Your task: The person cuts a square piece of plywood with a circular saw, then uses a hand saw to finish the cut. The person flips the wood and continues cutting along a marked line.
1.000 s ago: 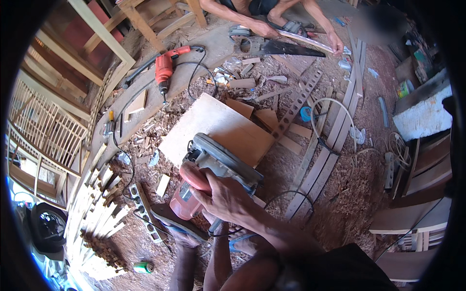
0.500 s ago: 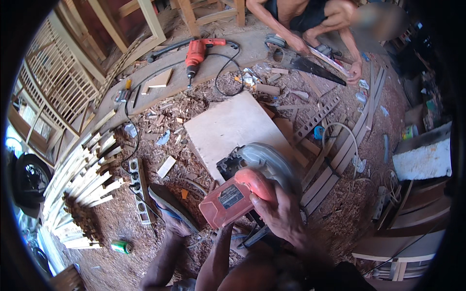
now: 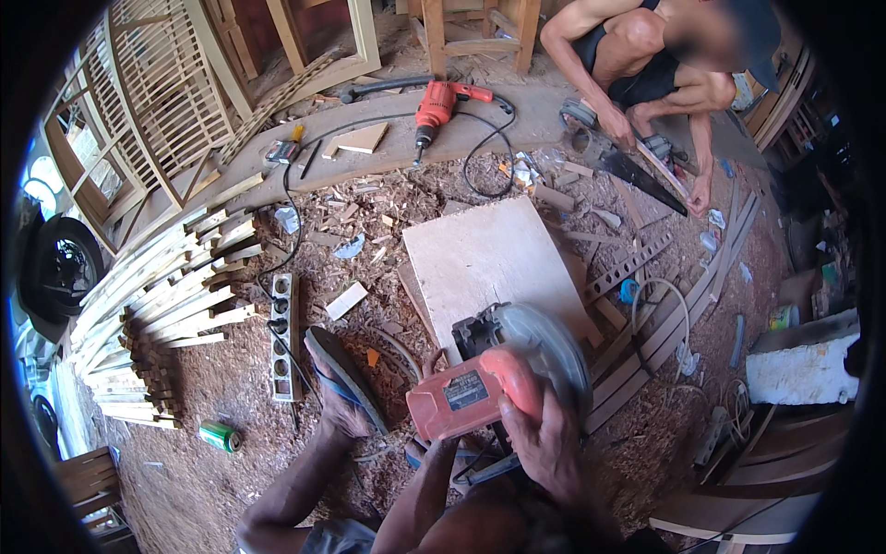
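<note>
A circular saw with a red motor housing and a grey rounded blade guard rests over the near part of a pale square board. My right hand is wrapped round the saw's red rear handle, thumb on top. My left hand reaches up beneath the motor housing, which hides most of it. A bit of finger seems to show past the housing's far edge; what it grips is hidden. The blade cannot be seen. My sandalled left foot stands left of the saw.
Opposite, a squatting person holds a strip beside a black handsaw. A red drill lies on a plank. On the left are stacked wood strips, a socket strip and a green can. Long boards lie right; shavings cover the ground.
My view has turned slightly left and up, so the scene sits further right and more of the squatting person shows. Saw, board and both hands keep nearly the same places together.
</note>
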Tool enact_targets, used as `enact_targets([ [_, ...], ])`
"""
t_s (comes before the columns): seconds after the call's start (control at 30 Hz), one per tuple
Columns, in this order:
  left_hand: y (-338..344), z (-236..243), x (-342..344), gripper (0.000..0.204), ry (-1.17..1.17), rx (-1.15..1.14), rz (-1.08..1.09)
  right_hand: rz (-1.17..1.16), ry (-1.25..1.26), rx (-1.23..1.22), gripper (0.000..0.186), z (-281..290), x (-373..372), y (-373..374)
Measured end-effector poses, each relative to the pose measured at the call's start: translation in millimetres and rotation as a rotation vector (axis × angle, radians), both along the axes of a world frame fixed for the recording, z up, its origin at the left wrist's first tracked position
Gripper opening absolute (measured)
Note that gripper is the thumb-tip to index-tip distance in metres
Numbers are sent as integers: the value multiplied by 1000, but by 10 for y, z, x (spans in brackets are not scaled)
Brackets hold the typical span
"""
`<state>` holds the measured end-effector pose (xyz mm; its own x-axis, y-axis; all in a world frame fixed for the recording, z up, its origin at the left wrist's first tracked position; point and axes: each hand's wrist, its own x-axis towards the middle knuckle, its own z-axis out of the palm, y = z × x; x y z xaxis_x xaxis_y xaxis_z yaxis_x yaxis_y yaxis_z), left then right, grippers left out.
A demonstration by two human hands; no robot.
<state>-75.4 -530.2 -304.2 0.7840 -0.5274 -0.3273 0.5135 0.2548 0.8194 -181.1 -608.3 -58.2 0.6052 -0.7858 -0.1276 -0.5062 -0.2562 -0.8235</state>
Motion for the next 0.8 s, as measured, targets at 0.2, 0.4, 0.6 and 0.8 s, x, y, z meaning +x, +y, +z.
enact_targets([
  [0.2, -86, 398, -127, 45, -428, 568, -24, -83, -4, 59, 37, 253, -299, 205],
  [0.4, -56, 564, -67, 46, -510, 602, -78, -253, -73, 298, 27, 400, -867, 34],
  [0.6, -35, 615, -28, 46, -512, 580, -145, -647, -185, -36, 29, 437, -1444, -345],
  [0.8, -19, 550, -1, 44, -526, 565, -156, -480, 408, -213, 32, 766, -1902, -900],
])
